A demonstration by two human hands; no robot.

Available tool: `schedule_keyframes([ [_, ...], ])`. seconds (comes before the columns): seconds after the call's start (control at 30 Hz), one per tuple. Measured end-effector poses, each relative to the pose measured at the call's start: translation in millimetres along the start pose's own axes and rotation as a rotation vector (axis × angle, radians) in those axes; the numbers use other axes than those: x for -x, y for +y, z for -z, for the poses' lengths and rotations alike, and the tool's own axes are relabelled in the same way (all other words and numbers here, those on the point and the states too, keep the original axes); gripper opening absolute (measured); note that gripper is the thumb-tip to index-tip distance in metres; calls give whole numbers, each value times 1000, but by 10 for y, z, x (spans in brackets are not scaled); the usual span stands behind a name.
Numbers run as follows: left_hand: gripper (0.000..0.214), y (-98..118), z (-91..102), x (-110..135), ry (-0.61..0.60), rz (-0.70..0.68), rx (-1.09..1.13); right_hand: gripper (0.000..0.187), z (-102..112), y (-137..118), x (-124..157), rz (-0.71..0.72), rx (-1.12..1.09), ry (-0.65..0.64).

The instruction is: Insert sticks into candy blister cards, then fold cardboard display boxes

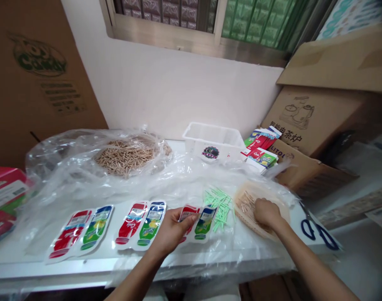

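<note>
My left hand (175,228) grips a twin candy pouch (205,223), red on one half and green-blue on the other, thumb lying over the red half. To its left, two more twin pouches lie flat: one near (142,223) and one farther off (81,232). My right hand (268,213) reaches into a shallow woven basket (280,200) of thin tan sticks (248,202); its fingers are curled down among them, and what they pinch is hidden. Between the hands sits a loose pile of light green sticks (220,205).
A large clear bag (68,146) of tan sticks (125,156) lies at the back left. Behind stand a white plastic bin (212,142) and stacked pouches (261,146). Blue-handled scissors (319,234) lie at the right edge. Cardboard boxes (322,113) flank the table.
</note>
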State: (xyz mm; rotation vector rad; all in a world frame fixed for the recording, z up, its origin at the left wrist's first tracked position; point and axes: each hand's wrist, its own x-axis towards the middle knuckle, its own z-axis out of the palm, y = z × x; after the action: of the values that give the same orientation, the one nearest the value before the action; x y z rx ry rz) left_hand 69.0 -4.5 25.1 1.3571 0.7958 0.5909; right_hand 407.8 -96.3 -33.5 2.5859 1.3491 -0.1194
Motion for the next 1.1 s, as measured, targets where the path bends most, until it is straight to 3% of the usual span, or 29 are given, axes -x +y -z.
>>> schedule_keyframes([
  [0.47, 39, 66, 42, -51, 49, -25, 17, 23, 28, 154, 70, 85, -67, 80],
  [0.8, 39, 120, -191, -372, 116, -200, 37, 31, 201, 216, 91, 228, -207, 241],
  [1.1, 35, 137, -473, -551, 104, -337, -116, 39, 217, 240, 202, 353, -275, 232],
])
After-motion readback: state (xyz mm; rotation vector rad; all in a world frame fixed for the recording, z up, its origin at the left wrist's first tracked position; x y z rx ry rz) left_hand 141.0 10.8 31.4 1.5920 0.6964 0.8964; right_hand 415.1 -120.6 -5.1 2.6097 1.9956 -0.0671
